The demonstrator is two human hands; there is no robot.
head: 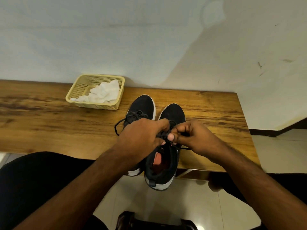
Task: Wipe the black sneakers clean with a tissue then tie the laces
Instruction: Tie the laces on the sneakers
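Observation:
Two black sneakers with white soles stand side by side on the wooden table (49,117), toes toward the wall. The left sneaker (143,105) shows a tied bow with a lace loop trailing off its left side. The right sneaker (173,113) has its heel hanging over the table's near edge and its orange insole showing. My left hand (141,138) and my right hand (194,136) meet over its tongue, each pinching the black laces (184,148). Crumpled white tissue (101,93) lies in the basket.
A cream plastic basket (75,90) stands at the back of the table against the white wall. The table's right end is near the right sneaker. Below the table edge are pale floor tiles, my dark-clothed knees and a dark object at the bottom.

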